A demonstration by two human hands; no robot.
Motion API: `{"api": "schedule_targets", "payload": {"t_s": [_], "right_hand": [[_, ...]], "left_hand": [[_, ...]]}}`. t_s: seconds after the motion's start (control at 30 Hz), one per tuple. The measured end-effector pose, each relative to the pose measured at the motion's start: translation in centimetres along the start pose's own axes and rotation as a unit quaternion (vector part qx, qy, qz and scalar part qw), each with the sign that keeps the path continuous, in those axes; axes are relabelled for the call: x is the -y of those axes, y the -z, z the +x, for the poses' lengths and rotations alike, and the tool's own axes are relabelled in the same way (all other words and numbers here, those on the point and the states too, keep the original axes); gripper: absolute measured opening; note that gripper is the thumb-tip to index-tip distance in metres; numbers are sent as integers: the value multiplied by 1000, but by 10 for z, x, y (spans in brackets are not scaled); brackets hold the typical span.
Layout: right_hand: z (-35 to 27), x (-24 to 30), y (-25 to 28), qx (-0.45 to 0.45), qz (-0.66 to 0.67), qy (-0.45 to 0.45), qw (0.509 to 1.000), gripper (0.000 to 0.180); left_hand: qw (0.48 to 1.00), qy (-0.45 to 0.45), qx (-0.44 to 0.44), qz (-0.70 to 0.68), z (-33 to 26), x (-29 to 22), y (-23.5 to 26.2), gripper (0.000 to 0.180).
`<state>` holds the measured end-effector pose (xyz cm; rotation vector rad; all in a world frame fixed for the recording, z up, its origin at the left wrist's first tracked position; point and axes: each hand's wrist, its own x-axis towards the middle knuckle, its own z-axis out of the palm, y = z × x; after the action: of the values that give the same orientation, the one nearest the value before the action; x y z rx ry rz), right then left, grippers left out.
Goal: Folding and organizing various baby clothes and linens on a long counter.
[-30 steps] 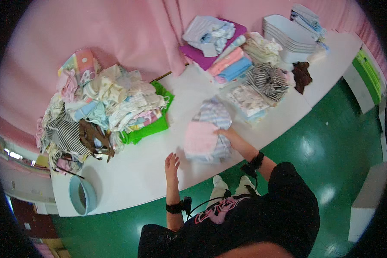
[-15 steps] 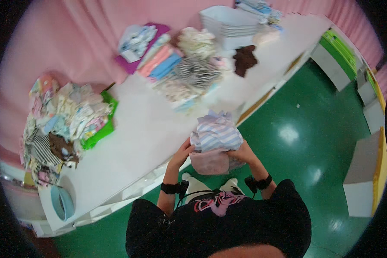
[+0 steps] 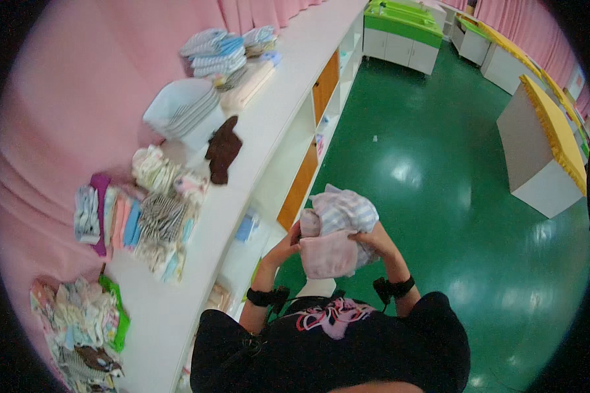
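Observation:
Between my two hands, in front of my body, is a soft bundle of cloths. A crumpled blue-and-white striped cloth [image 3: 344, 208] lies at its far side, and a folded pale pink cloth [image 3: 328, 254] lies on the near side. My left hand [image 3: 287, 247] grips the bundle's left edge, its fingers partly hidden behind the fabric. On the other side my right hand [image 3: 372, 241] is closed on the right edge, with the thumb over the cloth. The bundle is held in the air over the green floor, apart from the counter.
A long white counter [image 3: 236, 216] with open shelves runs along my left. On it are cloth piles [image 3: 164, 216], a dark brown cloth [image 3: 223, 150], stacked pale bins [image 3: 187, 111] and folded striped cloths [image 3: 215, 52]. Low white cabinets [image 3: 541, 160] with yellow tops stand at the right.
My view has turned to the right, so the counter now runs more away from me. Both hands still hold the bundle, and the folded pink cloth shows more on its near side.

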<state>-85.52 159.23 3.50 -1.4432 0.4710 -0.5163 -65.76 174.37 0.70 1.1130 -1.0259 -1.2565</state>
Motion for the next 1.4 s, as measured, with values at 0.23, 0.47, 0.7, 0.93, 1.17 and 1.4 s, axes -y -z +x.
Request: {"api": "schedule_targets", "payload": {"t_s": [0.23, 0.47, 0.7, 0.93, 1.17, 1.4], "right_hand": [[101, -15, 80, -64, -75, 12, 995, 82], [227, 13, 169, -92, -43, 15, 995, 78], [336, 26, 271, -136, -2, 26, 990, 74], [483, 34, 393, -79, 44, -37, 995, 69], [672, 58, 457, 12, 108, 37, 993, 63], [837, 71, 396, 25, 316, -50, 947, 53]], "left_hand": [[996, 68, -14, 65, 153, 12, 40, 83], [997, 45, 26, 62, 327, -25, 80, 85], [997, -9, -14, 70, 490, -45, 89, 76], [986, -64, -99, 119, 664, -48, 117, 65], [948, -102, -289, 90, 775, -102, 154, 44], [818, -145, -501, 243, 813, -137, 261, 40]]}}
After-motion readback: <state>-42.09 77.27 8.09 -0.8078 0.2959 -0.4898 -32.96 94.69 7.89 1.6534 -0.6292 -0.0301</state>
